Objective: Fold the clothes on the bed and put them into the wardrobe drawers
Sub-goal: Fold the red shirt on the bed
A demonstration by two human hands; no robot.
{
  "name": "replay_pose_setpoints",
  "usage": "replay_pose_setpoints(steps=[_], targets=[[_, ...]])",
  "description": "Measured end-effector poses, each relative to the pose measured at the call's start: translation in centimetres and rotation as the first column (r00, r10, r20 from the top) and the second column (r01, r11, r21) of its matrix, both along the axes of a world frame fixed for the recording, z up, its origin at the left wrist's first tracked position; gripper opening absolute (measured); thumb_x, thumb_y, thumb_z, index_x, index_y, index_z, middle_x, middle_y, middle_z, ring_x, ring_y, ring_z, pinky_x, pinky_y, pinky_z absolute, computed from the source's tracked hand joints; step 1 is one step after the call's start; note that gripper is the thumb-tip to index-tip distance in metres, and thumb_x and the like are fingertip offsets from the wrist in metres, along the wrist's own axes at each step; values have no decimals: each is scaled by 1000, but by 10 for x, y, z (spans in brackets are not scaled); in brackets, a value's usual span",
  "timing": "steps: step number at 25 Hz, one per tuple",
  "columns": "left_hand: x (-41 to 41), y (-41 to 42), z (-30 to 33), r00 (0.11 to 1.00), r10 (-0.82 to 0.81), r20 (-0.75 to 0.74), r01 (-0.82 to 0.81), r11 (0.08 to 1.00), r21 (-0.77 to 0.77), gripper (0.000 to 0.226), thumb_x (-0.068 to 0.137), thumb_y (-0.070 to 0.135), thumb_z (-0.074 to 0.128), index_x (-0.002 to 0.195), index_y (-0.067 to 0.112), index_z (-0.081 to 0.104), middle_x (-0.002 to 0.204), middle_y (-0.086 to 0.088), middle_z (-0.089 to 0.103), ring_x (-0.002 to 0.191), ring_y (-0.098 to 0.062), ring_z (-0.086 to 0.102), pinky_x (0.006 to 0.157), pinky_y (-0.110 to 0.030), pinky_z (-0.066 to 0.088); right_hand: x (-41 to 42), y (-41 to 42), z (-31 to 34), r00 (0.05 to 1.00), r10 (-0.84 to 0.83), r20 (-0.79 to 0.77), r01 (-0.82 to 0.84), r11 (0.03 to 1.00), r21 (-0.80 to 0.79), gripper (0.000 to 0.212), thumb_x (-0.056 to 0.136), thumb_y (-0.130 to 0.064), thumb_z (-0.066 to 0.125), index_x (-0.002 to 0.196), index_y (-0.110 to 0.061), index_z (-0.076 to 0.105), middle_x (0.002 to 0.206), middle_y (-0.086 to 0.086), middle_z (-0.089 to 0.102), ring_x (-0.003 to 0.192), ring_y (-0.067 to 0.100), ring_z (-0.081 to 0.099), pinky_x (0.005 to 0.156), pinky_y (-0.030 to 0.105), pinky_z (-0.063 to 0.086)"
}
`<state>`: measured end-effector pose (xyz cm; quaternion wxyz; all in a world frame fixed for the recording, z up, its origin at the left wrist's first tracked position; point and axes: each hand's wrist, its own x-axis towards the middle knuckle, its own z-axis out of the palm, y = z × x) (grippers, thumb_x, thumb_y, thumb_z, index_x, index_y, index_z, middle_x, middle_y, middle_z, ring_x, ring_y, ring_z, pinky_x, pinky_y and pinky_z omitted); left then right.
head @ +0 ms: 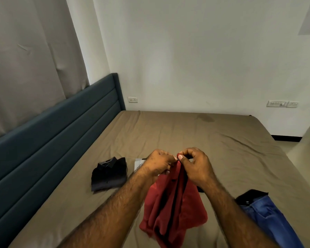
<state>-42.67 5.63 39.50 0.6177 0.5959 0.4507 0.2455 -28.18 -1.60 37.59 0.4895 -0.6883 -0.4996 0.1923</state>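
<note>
A red shirt (pixel 172 210) with a dark placket hangs over the bed (pixel 195 136), held up at its top edge. My left hand (pixel 158 162) and my right hand (pixel 195 165) both pinch that top edge, fingertips almost touching. A folded black shirt (pixel 108 174) lies on the sheet to the left. Blue jeans (pixel 268 217) lie at the lower right. A white garment (pixel 139 163) peeks out behind my left hand, mostly hidden.
A dark teal headboard (pixel 52 140) runs along the left, with a grey curtain (pixel 30 51) above it. White walls with sockets (pixel 132 99) stand behind the bed. Floor shows at the far right (pixel 301 149). No wardrobe is in view.
</note>
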Motion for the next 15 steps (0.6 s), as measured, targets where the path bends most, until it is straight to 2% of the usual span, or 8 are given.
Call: replay_pose_setpoints(steps=[2, 5, 7, 10, 12, 15], targets=[[4, -2, -1, 1000, 5, 16, -5, 1000, -23, 9, 95, 9, 69, 87, 4, 69, 68, -8, 58, 56, -14, 50, 51, -25, 45, 4, -4, 0, 999, -26, 39, 26, 1000, 18, 7, 96, -20, 74, 91, -24, 77, 98, -10, 69, 90, 1, 66, 75, 11, 48], [15, -9, -5, 999, 28, 22, -27, 998, -56, 7, 94, 10, 69, 89, 5, 69, 77, -14, 57, 59, -16, 49, 56, -28, 46, 15, -11, -4, 999, -20, -51, 20, 1000, -9, 8, 95, -21, 75, 89, -25, 79, 92, -11, 74, 86, 5, 70, 78, 26, 58], [18, -14, -7, 999, 41, 32, -38, 997, -72, 7, 95, 9, 68, 89, 5, 68, 77, -14, 56, 58, -17, 49, 55, -28, 46, 17, -17, -7, 992, -18, -123, 16, 1000, -17, 7, 94, -23, 77, 89, -26, 81, 87, -10, 77, 83, 6, 73, 78, 31, 62], [22, -14, -5, 998, 65, 8, -65, 997, -40, 19, 95, 9, 67, 77, 8, 64, 66, -10, 54, 54, -16, 47, 51, -26, 43, 17, -21, -9, 987, -28, -161, 38, 998, 56, 6, 91, -21, 80, 95, -25, 84, 92, -12, 77, 88, 4, 73, 80, 27, 62], [22, -10, -1, 998, 68, -15, -68, 998, 2, 20, 96, 8, 67, 75, 8, 64, 60, -5, 55, 52, -14, 48, 51, -25, 42, 16, -21, -8, 985, 2, -173, 14, 996, 88, 11, 93, -19, 79, 100, -25, 84, 94, -12, 77, 91, 4, 73, 79, 24, 60], [19, -8, 4, 998, 55, -38, -52, 996, 71, 12, 96, 4, 67, 84, 4, 70, 58, -2, 59, 51, -10, 52, 52, -22, 44, 22, -23, 0, 920, 137, -368, -110, 989, 96, 16, 97, -9, 72, 103, -17, 84, 94, -4, 81, 89, 12, 77, 73, 23, 61]])
